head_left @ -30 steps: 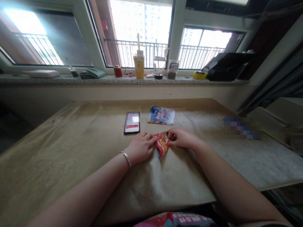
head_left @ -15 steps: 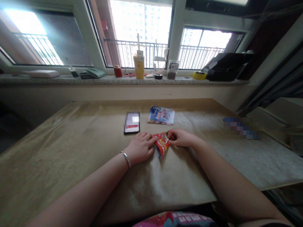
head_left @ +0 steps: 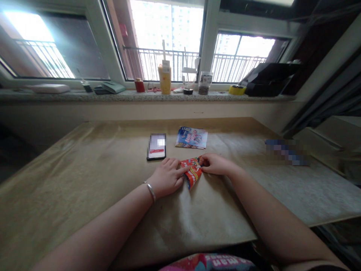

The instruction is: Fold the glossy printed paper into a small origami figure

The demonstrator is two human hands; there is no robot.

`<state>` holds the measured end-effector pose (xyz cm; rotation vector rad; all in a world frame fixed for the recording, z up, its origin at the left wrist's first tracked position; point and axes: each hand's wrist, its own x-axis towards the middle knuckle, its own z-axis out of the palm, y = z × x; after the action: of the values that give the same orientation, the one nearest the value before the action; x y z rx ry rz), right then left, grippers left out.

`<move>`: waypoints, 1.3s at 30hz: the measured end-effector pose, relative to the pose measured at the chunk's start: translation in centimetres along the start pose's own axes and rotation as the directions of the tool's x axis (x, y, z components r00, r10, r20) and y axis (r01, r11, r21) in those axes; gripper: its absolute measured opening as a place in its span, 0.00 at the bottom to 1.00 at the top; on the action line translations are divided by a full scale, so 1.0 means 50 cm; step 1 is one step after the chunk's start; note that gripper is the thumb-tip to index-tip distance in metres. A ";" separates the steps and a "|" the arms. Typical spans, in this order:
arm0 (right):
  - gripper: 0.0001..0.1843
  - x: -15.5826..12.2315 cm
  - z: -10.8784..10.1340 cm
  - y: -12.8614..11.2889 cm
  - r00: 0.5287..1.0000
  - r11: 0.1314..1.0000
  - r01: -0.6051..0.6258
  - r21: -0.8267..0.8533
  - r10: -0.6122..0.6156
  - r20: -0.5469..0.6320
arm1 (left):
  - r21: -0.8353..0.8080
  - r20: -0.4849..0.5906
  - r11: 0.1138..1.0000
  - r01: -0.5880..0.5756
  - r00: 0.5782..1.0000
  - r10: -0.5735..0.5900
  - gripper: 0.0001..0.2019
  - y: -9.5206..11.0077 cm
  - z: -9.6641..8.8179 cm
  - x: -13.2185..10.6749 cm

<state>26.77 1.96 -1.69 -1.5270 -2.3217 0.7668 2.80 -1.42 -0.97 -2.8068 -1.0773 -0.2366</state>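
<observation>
A red-and-orange printed leaflet point(head_left: 193, 174), folded so that it tapers to a point toward me, lies on the table in front of me. My left hand point(head_left: 167, 177) rests palm down at its left side. Its fingers are stretched out, with the index finger lying on the paper. On the other side, my right hand point(head_left: 216, 164) is closed, its thumb and fingers pinching the leaflet's upper right edge. Just beyond the hands lies a stack of blue printed leaflets point(head_left: 193, 137). To its left is a phone point(head_left: 156, 146) with a lit, blurred screen.
A brown covering point(head_left: 93, 165) spreads over the table. At its right lies a blurred blue item point(head_left: 286, 152). Along the windowsill point(head_left: 107, 97) stand a yellow drink cup point(head_left: 165, 81), a red jar point(head_left: 139, 86), a clear cup point(head_left: 205, 83), yellow tape point(head_left: 237, 90) and a black box point(head_left: 266, 81).
My left index finger has shifted slightly farther onto the folded leaflet. My right hand keeps its pinch in nearly the same place. The whole view has drifted a little.
</observation>
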 end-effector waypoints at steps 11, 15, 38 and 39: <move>0.07 -0.002 0.001 -0.001 1.000 1.000 0.002 0.012 -0.002 0.011 | -0.009 0.025 1.000 0.005 1.000 -0.005 0.22 -0.001 0.000 -0.001; 0.06 -0.002 -0.004 -0.002 1.000 0.999 0.000 0.051 -0.001 0.029 | -0.005 0.029 1.000 -0.004 1.000 0.004 0.21 -0.003 0.004 -0.003; 0.06 -0.001 -0.002 -0.003 0.999 0.999 -0.050 0.003 0.050 0.010 | -0.074 0.072 0.994 -0.080 0.994 0.085 0.26 -0.003 0.006 -0.001; 0.06 0.000 -0.002 -0.003 0.999 0.999 -0.050 0.004 0.050 0.004 | -0.088 0.083 0.993 -0.084 0.992 0.091 0.27 -0.004 0.006 0.000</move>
<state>26.70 1.92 -1.54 -1.5887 -2.2914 0.7862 2.70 -1.23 -1.25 -2.9568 -0.9803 -0.1559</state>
